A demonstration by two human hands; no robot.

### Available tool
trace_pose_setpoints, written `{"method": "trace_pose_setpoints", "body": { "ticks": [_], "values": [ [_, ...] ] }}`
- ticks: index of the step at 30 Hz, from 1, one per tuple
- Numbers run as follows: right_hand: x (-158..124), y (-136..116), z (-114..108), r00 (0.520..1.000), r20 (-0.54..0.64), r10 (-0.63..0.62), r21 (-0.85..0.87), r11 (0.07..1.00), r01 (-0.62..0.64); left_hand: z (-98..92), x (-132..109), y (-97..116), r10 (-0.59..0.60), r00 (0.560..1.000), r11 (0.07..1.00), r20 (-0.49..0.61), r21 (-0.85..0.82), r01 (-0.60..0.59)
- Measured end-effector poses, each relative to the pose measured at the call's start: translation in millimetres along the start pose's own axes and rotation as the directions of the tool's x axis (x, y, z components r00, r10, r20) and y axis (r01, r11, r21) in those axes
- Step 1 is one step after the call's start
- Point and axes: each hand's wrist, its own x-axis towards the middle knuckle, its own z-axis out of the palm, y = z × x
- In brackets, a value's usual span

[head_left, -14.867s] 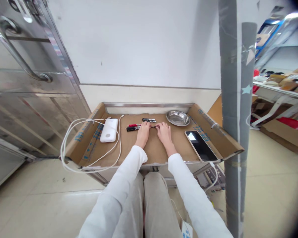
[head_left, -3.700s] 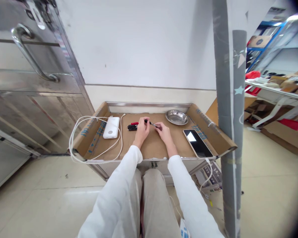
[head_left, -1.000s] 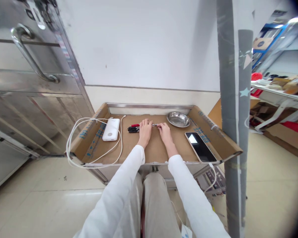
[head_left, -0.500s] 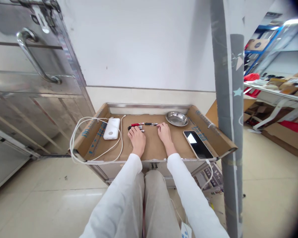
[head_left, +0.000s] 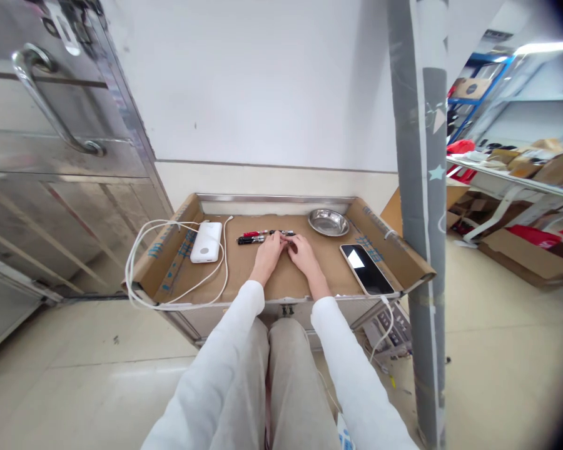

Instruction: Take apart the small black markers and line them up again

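On the brown cardboard-lined tray top, my left hand (head_left: pixel 268 255) and my right hand (head_left: pixel 303 256) meet with their fingertips nearly touching. Both hands have their fingers closed together; what lies between them is mostly hidden. A black pen (head_left: pixel 288 232) lies just beyond the fingertips, partly covered by them. To the left of my left hand are a red pen (head_left: pixel 246 234) and another black pen (head_left: pixel 250 240), lying side by side. A round steel dish (head_left: pixel 329 222) stands behind and to the right of my right hand.
A white power bank (head_left: pixel 206 242) with a looped white cable (head_left: pixel 226 269) lies at left. At right lies a phone (head_left: pixel 366 269), plugged into a cable. The cardboard lining (head_left: pixel 394 247) rises at the sides, and a grey wrapped pole (head_left: pixel 422 250) stands close by.
My left hand has moved right from the pens on the left, and my right hand has shifted slightly toward it, so the fingertips now meet. The camera view has shifted a little.
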Motion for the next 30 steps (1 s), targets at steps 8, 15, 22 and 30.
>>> {"method": "trace_pose_setpoints", "body": {
  "ticks": [8, 15, 22, 30],
  "values": [
    [2, 6, 2, 0.996, -0.064, 0.069, 0.104, 0.993, -0.062, 1.9, 4, -12, -0.063, 0.958, 0.933, -0.279, -0.356, -0.043],
    [3, 10, 5, 0.994, -0.062, 0.088, 0.15, 0.986, -0.078, -7.4, 1, -4, -0.017, 0.951, 0.928, -0.308, -0.358, -0.099],
    [5, 14, 7, 0.99, -0.069, 0.127, 0.191, 0.975, -0.111, -12.6, -1, 0, -0.011, 0.923, 0.942, -0.385, -0.314, -0.12],
    [6, 15, 10, 0.989, -0.085, 0.118, 0.145, 0.984, -0.105, -16.1, -2, 1, -0.05, 0.901, 0.957, -0.43, -0.28, -0.081]
  ]
}}
